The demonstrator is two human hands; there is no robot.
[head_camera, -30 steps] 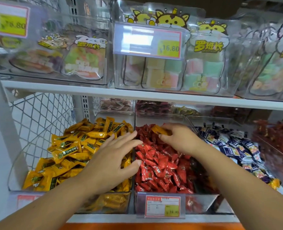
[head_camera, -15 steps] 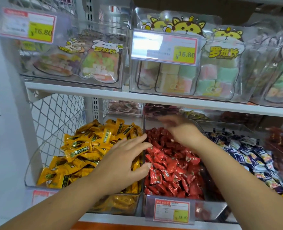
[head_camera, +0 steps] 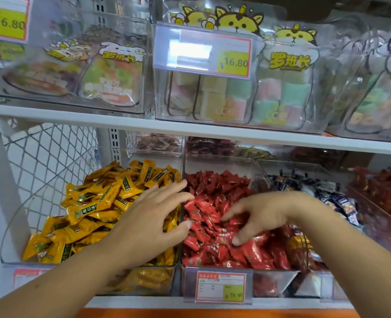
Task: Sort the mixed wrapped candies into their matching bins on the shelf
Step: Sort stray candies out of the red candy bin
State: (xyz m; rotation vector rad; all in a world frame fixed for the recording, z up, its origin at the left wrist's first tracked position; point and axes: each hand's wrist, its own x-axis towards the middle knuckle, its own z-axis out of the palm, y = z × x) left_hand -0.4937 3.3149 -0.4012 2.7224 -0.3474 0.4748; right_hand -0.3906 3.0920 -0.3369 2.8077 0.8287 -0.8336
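A clear bin of yellow wrapped candies [head_camera: 98, 203] stands at the lower left, and a bin of red wrapped candies [head_camera: 215, 187] is beside it. My left hand [head_camera: 153, 216] hovers with straight, spread fingers over the divider between these two bins and holds nothing. My right hand [head_camera: 261, 214] reaches down into the red bin, its spread fingertips touching red candies. I see nothing gripped in it. A yellow wrapper [head_camera: 298, 245] shows through the clear wall right of the red candies.
Blue-and-white wrapped candies [head_camera: 327, 196] fill the bin to the right, with dark red ones [head_camera: 384, 191] beyond. A price tag [head_camera: 219, 286] hangs on the red bin's front. The upper shelf [head_camera: 189, 129] carries bagged sweets. Wire mesh [head_camera: 47, 157] closes the left side.
My right hand pinched a yellow candy at the back of the red bin; now it has come forward, fingers spread on the red candies, with no yellow candy in it. The left hand stayed put.
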